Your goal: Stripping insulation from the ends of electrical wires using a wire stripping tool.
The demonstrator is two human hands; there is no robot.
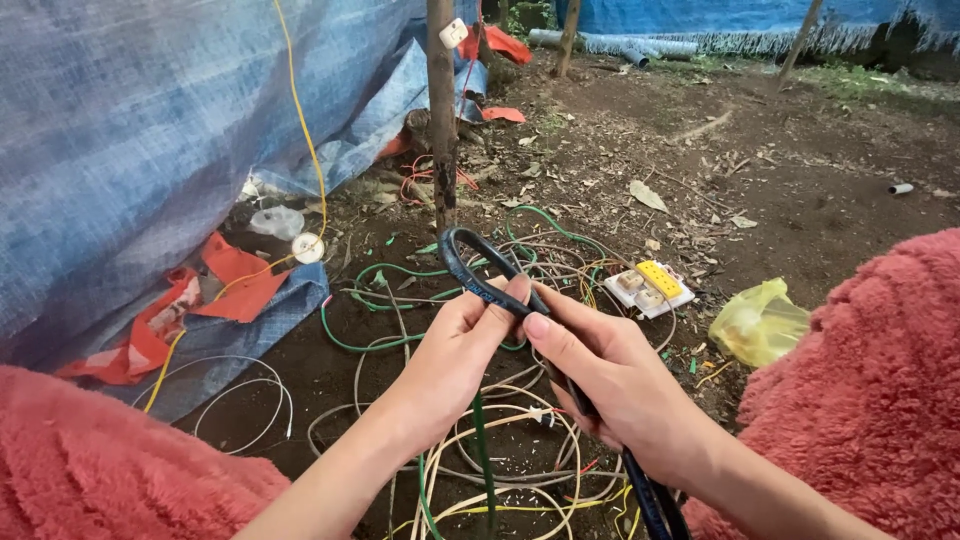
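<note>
Here, scene: bare dirt ground beside a blue tarp [130,130].
Left hand [455,350]: closed, pinching the black cable [480,285] just below its bend.
Right hand [610,385]: closed around the same cable lower down, thumb pressed on it.
Cable position: looped upward between both hands, over a tangle of wires [500,460].
Nearby: white socket block [648,288], yellow bag [758,322], wooden post [441,110].

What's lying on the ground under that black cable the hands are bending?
Under the black cable, held by the left hand and right hand, lie tangled wires on dirt. The hands cover what is directly beneath them.
</note>
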